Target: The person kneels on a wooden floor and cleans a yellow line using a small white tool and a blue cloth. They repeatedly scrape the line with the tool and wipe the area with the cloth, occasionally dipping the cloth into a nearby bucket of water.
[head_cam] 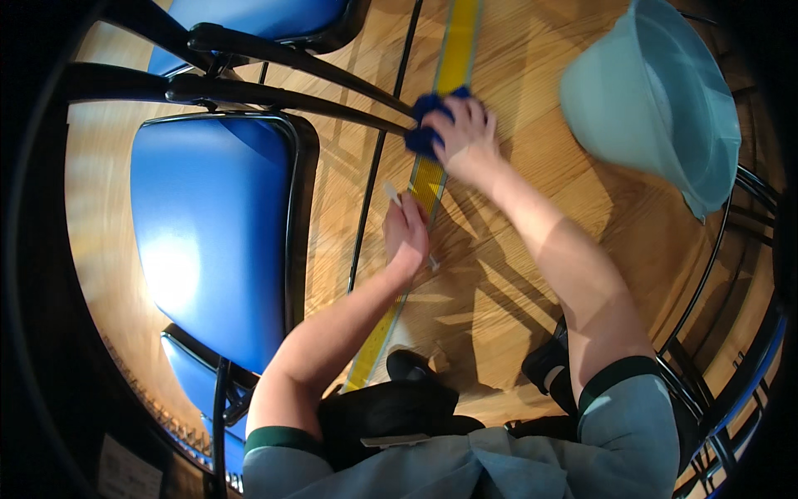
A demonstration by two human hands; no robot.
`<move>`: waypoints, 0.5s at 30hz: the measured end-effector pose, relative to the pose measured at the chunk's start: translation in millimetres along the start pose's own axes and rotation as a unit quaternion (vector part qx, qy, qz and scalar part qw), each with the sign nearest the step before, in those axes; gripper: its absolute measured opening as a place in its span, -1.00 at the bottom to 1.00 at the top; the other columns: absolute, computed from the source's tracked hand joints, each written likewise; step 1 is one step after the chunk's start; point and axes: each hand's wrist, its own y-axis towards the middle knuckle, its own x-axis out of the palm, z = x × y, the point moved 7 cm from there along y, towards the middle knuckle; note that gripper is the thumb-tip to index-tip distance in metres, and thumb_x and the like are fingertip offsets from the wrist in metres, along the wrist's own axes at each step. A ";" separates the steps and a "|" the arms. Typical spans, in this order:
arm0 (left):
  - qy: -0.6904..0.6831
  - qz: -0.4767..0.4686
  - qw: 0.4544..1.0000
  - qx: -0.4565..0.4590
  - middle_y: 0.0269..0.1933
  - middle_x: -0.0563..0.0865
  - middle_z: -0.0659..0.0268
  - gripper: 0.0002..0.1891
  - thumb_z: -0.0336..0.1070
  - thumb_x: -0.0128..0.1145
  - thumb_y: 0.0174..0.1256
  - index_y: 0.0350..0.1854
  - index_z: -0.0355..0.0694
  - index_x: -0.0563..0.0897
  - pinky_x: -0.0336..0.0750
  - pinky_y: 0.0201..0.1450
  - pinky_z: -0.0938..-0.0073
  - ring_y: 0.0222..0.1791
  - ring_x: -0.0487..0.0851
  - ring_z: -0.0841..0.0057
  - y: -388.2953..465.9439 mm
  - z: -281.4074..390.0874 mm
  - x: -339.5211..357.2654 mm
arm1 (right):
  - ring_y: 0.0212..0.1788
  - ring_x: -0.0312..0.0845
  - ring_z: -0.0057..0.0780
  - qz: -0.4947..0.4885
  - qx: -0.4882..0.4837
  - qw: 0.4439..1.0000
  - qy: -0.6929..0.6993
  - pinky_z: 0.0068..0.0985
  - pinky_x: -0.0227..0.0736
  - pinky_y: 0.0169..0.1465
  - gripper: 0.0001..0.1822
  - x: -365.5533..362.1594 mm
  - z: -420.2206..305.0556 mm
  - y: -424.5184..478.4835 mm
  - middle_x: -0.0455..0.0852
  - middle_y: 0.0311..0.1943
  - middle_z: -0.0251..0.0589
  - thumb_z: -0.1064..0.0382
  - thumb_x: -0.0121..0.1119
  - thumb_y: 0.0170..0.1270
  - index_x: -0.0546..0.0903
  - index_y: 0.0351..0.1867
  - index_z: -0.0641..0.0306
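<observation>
My right hand point(467, 140) presses a dark blue cloth point(425, 142) against the yellow strip point(460, 43) on the wood floor, by the feet of two black chair legs point(336, 75). Nearer to me, my left hand point(405, 234) is closed around a thin, pale-tipped tool point(391, 192); its other end shows below the hand, and its kind is unclear. At the upper right is a light blue-green plastic bucket point(611, 100), tilted in the view, with whitish contents partly visible inside.
Blue padded chairs point(212, 231) with black frames stand at my left, and another point(249, 19) is at the top. More black metal chair frames point(704, 280) are on the right. My black shoes point(408, 365) rest on the floor point(517, 249) near the strip.
</observation>
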 end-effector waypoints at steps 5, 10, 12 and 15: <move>0.201 0.078 0.956 0.197 -0.25 0.65 -0.02 -0.60 -0.08 -0.21 0.61 -0.28 -0.31 0.52 0.34 -0.01 -0.03 -0.20 0.53 -0.08 19.2 8.6 23.4 | 0.47 0.13 -0.02 0.047 0.115 0.991 -0.051 0.14 -0.03 0.42 -0.59 -25.1 73.6 95.7 0.34 0.40 -0.02 0.11 0.17 0.39 0.52 0.26 -0.27; 0.115 0.140 0.962 0.204 -0.30 0.53 0.04 -0.65 -0.13 -0.16 0.60 -0.33 -0.28 0.47 0.24 0.00 0.11 -0.22 0.42 0.05 11.9 -2.8 25.2 | 0.46 0.11 0.02 0.027 0.110 0.992 -0.048 0.15 -0.04 0.43 -0.53 -12.2 38.9 71.3 0.29 0.40 0.03 0.19 0.18 0.36 0.49 0.30 0.03; 0.103 0.152 0.963 0.200 -0.33 0.51 0.06 -0.66 -0.15 -0.14 0.59 -0.35 -0.27 0.46 0.23 -0.01 0.15 -0.24 0.40 0.07 12.8 -11.6 23.4 | 0.43 0.08 0.21 0.001 0.030 0.999 -0.026 0.28 -0.06 0.41 -0.48 5.2 -3.4 18.9 0.30 0.33 0.08 0.17 0.32 0.21 0.53 0.23 0.05; 0.092 0.165 0.959 0.211 -0.33 0.52 0.07 -0.70 -0.18 -0.11 0.57 -0.35 -0.26 0.46 0.23 -0.01 0.15 -0.24 0.40 0.09 10.1 -5.0 27.2 | 0.34 0.19 0.09 0.023 -0.051 0.998 0.020 0.18 0.09 0.32 -0.59 12.5 -24.7 -27.3 0.39 0.24 0.00 0.16 0.36 0.15 0.63 0.07 0.00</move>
